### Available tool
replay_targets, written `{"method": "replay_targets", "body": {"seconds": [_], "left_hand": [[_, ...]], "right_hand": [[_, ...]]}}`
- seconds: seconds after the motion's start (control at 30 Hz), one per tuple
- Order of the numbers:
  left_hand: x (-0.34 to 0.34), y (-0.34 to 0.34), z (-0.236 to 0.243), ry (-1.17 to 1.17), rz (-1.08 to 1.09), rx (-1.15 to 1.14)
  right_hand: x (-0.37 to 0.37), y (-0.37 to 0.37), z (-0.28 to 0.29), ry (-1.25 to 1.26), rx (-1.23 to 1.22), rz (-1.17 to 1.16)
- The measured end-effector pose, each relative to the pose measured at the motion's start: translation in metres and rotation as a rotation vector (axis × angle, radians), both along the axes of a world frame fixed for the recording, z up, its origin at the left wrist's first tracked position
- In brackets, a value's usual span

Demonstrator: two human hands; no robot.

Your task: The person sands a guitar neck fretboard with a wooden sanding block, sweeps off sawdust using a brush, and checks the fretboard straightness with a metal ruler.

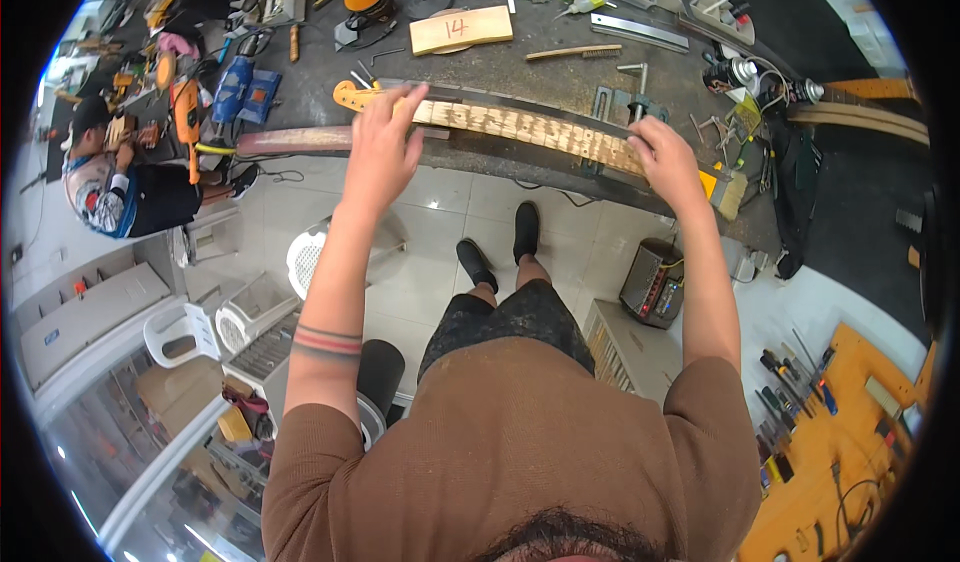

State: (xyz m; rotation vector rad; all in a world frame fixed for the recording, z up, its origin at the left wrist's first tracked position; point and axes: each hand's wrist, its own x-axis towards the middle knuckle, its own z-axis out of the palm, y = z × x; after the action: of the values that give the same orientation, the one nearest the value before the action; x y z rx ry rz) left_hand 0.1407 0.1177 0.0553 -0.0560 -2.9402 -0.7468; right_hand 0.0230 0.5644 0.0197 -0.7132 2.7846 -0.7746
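A guitar neck point(530, 130) lies across the near part of the dark workbench, with its yellow headstock point(352, 96) at the left. Pale and brown patches cover its upper face. Over the neck beside the headstock is my left hand point(383, 154), its index finger raised and its thumb apart. My right hand point(664, 159) is curled at the neck's right end, thumb and fingers pinched on it. Below the left hand, a long reddish-brown wooden strip point(295, 140) lies along the bench edge.
A wood block point(460, 30) with red marking, a small brush point(574, 52) and a metal bar point(640, 33) lie farther back. Right of my right hand are a clamp point(638, 107) and a wide brush point(733, 194). Another person point(110, 177) sits working at the left.
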Motion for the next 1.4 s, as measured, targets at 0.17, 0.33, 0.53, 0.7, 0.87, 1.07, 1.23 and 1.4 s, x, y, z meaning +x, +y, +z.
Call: {"method": "replay_targets", "body": {"seconds": [0.17, 0.33, 0.53, 0.7, 0.87, 1.07, 1.23, 1.4], "left_hand": [[-0.047, -0.021, -0.040, 0.114, -0.227, -0.148], [-0.062, -0.032, -0.085, 0.182, -0.299, -0.058], [-0.059, -0.037, -0.133, 0.434, -0.262, -0.066], [-0.050, -0.037, -0.154, 0.562, -0.252, -0.042], [-0.047, -0.039, -0.167, 0.640, -0.248, -0.010], [-0.050, -0.046, -0.179, 0.711, -0.252, 0.028], [-0.059, -0.052, -0.190, 0.674, -0.223, 0.071], [-0.055, -0.062, -0.186, 0.641, -0.176, 0.059]], "right_hand": [[0.030, -0.017, -0.029, 0.234, -0.044, -0.006], [0.043, -0.022, -0.059, 0.409, -0.017, -0.034], [0.039, -0.026, -0.103, 0.639, -0.032, 0.015], [0.040, -0.021, -0.118, 0.733, -0.065, 0.028], [0.036, -0.018, -0.133, 0.852, -0.074, 0.057], [0.035, -0.009, -0.143, 0.900, -0.081, 0.076], [0.039, -0.010, -0.153, 0.872, -0.175, 0.011], [0.030, -0.004, -0.156, 0.839, -0.255, 0.040]]}}
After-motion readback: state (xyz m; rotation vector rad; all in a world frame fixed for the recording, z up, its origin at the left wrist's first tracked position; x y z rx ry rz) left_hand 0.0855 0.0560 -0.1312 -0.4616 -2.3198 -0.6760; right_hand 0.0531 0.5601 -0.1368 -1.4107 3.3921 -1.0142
